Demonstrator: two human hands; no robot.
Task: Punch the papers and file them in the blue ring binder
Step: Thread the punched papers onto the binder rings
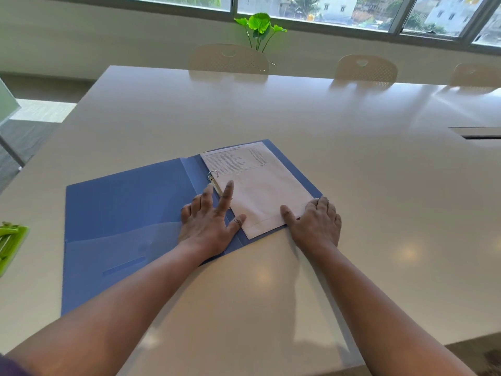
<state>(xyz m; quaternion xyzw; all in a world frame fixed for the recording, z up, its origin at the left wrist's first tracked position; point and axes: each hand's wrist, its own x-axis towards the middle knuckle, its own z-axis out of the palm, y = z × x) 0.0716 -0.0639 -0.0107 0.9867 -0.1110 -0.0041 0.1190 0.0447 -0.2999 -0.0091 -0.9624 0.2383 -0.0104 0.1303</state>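
Glossy cream laminate forms the tabletop (352,185), which fills most of the view and mirrors ceiling lights as soft round spots near its front edge. Two bare forearms reach forward over that edge.

The left hand (210,222) lies flat with fingers spread and straight, grasping nothing; its palm rests on the binder's spine area and its index finger extends beside the rings (214,179). The right hand (317,223) is also released: it rests at the near right corner of the papers (257,188), thumb on the sheet, fingers lightly bent over the binder's right edge.

The blue binder (122,213) lies open and flat on the tabletop, slightly rotated. Its left cover carries a clear pocket at the near end. The papers lie on its right half, left margin at the rings, printed lines at the far end. Whether the rings are closed cannot be determined.

A green object (10,245) sits at the left edge of the tabletop, cut off by the frame.

A slot (479,135) is recessed in the surface at far right. Three pale perforated chairs (229,59) stand along the far side. Behind them a leafy plant (259,27) rises against a light wall, below a wide window (352,9) showing buildings outside. Grey carpet (19,142) is visible at left.
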